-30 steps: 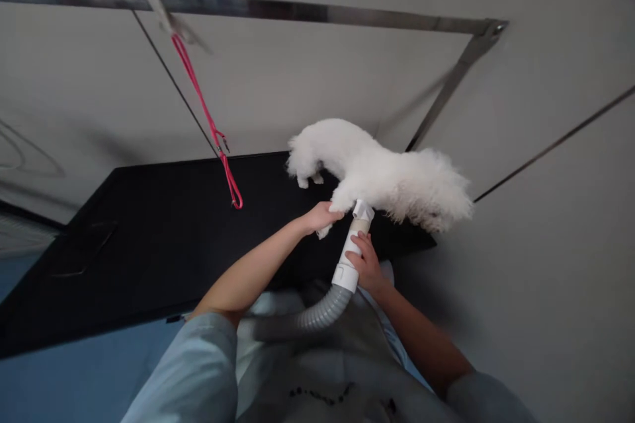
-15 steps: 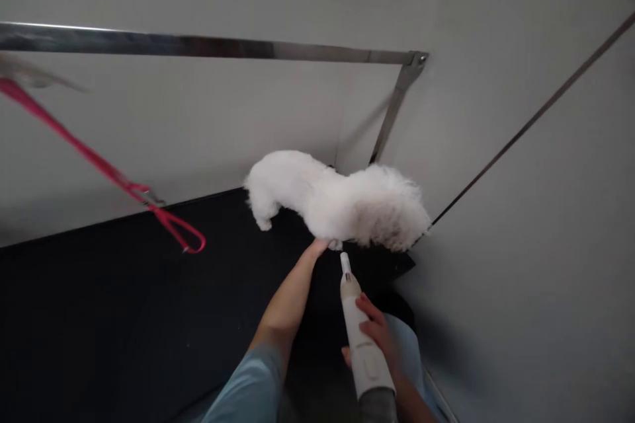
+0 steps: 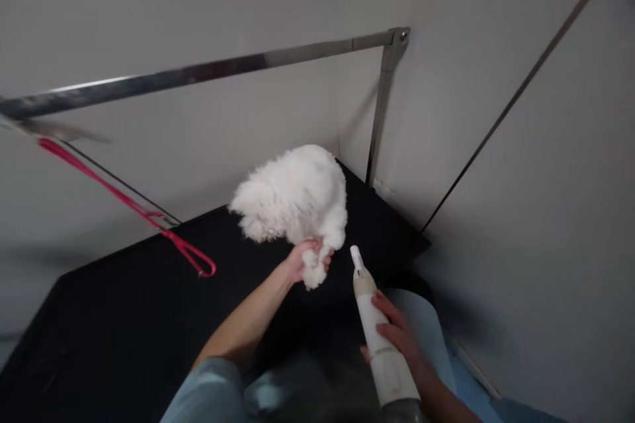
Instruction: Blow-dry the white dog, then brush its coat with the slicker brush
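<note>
A fluffy white dog (image 3: pixel 302 185) stands curled on the black table top, its shaggy end to the left. My left hand (image 3: pixel 303 259) is closed around one of its legs, and the furry paw (image 3: pixel 314 274) sticks out towards me. My right hand (image 3: pixel 399 334) wraps around a white dryer wand (image 3: pixel 374 320) with a beige collar, a narrow white tip (image 3: pixel 355 256) and a dark hose end at the bottom. That tip points up towards the dog, a short gap to the right of the held paw.
The black table (image 3: pixel 163 317) meets grey walls (image 3: pixel 536 225) behind and at right. A metal bar (image 3: pixel 238 66) on a post (image 3: pixel 381 99) crosses above it. A pink loop leash (image 3: pixel 119 195) hangs at left. A thin dark strap (image 3: pixel 516 99) slants along the right wall.
The dog has turned round: its shaggy end was at the right and is now at the left. My left hand now holds a leg out towards me. The wand has shifted slightly right and down.
</note>
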### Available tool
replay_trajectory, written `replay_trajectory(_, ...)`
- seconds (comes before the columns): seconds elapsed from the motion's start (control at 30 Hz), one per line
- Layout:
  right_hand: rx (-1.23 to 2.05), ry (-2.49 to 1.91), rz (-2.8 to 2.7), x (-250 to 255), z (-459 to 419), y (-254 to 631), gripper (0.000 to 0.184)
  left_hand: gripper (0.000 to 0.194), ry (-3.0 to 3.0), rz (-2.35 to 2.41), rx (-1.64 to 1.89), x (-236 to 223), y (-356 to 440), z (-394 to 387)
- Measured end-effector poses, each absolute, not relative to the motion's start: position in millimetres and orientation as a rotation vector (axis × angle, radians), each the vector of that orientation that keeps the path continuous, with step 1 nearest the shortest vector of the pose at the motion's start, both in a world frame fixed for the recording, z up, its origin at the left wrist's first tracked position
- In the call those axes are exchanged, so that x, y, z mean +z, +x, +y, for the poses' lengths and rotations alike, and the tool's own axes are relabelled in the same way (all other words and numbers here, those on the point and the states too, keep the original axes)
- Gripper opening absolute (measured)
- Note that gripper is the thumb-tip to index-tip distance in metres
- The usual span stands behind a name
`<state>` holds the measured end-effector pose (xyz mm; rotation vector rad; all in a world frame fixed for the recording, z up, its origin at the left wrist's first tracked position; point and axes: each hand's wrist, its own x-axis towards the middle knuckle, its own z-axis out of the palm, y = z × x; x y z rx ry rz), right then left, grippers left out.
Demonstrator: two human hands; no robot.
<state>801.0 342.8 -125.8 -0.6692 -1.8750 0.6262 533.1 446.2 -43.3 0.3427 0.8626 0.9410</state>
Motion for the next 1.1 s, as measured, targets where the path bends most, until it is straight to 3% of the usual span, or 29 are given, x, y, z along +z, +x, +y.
replay_trajectory(0.13,0.548,-0.522,-2.087,-88.7,351.3,778.1,0.027,0.034,0.289,0.639,1.119,69.1,512.3,412.4)
replay_trajectory(0.23,0.297,-0.400,-2.246,-47.3,363.9,750.3,0.017,0.028,0.300,0.540,1.315,136.3,511.1,392.3)
replay_trajectory(0.47,-0.317,-0.051,-2.362,27.2,392.9,715.1,0.010,0.015,0.454,0.526,1.587,238.1,527.1,368.4)
replay_trajectory(0.73,-0.530,0.049,-2.490,82.0,362.4,709.6,0.013,0.016,0.591,0.471,1.652,283.2,539.7,362.3)
replay_trajectory(0.97,-0.478,0.004,-2.683,117.9,352.7,705.7,0.018,0.017,0.619,0.451,1.632,288.4,550.9,366.1)
replay_trajectory(1.1,-0.610,-0.096,-2.523,122.8,356.4,698.6,0.012,0.021,0.617,0.442,1.570,283.0,552.7,372.0)
